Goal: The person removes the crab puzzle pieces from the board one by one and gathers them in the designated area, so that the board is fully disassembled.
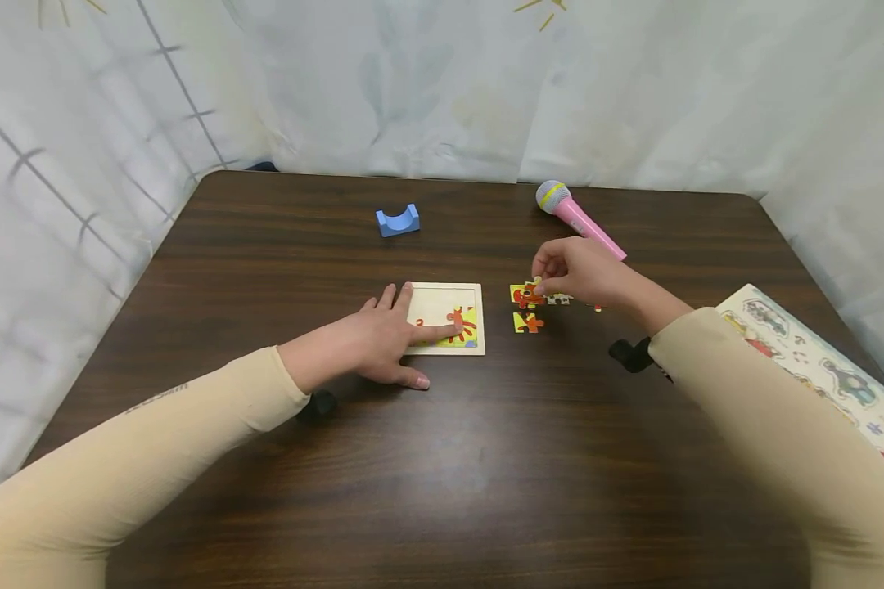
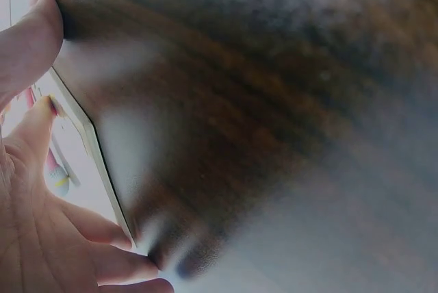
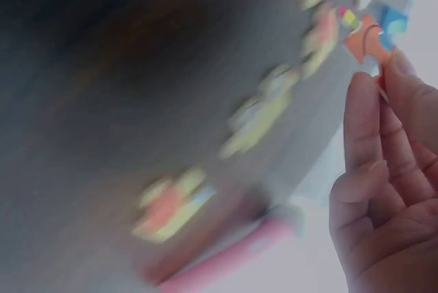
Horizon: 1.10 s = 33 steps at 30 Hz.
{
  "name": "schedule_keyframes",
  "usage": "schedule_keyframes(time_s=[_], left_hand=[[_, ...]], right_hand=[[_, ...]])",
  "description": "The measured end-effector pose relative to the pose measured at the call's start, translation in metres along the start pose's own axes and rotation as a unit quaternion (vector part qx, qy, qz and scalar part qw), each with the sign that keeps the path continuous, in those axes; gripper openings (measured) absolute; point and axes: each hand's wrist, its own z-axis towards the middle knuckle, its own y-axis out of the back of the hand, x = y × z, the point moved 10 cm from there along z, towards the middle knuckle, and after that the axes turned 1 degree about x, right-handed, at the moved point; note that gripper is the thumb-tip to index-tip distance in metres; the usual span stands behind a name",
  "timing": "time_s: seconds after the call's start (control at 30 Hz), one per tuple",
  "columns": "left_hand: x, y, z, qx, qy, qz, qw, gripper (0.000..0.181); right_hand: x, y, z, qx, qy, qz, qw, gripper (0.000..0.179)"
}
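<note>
My left hand (image 1: 381, 335) lies spread over the left side of a small wooden puzzle tray (image 1: 442, 296), its index fingertip on the coloured jigsaw pieces (image 1: 470, 323) fitted along the lower and right part. The thumb rests on the table by the near edge. Between thumb and fingertips, my right hand (image 1: 585, 268) pinches an orange-red jigsaw piece (image 3: 369, 41) held up over the loose pieces. One loose jigsaw piece (image 1: 528, 323) lies right of the tray. Farther along sit more, including a black-and-white patterned piece (image 1: 560, 299); the right hand partly hides that row.
A pink toy microphone (image 1: 584, 219) lies behind the right hand. At the back stands a light-blue curved block (image 1: 399, 222). A board with printed pictures (image 1: 818, 360) is on the right, partly under the right sleeve. A pale curtain (image 1: 442, 90) hangs behind the dark table.
</note>
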Motion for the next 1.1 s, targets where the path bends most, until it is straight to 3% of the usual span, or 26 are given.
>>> schedule_keyframes(time_s=[0.13, 0.33, 1.1], left_hand=[[0.000, 0.001, 0.000, -0.002, -0.003, -0.001, 1.0000, 0.085], [0.000, 0.001, 0.000, -0.003, -0.002, -0.007, 1.0000, 0.085], [0.000, 0.000, 0.000, 0.001, -0.003, -0.013, 0.9999, 0.085]], right_hand=[[-0.019, 0.000, -0.013, 0.012, -0.009, -0.018, 0.9997, 0.017], [-0.029, -0.004, -0.024, 0.021, -0.006, -0.028, 0.9994, 0.019], [-0.033, -0.020, -0.027, 0.038, -0.023, -0.046, 0.9979, 0.018]])
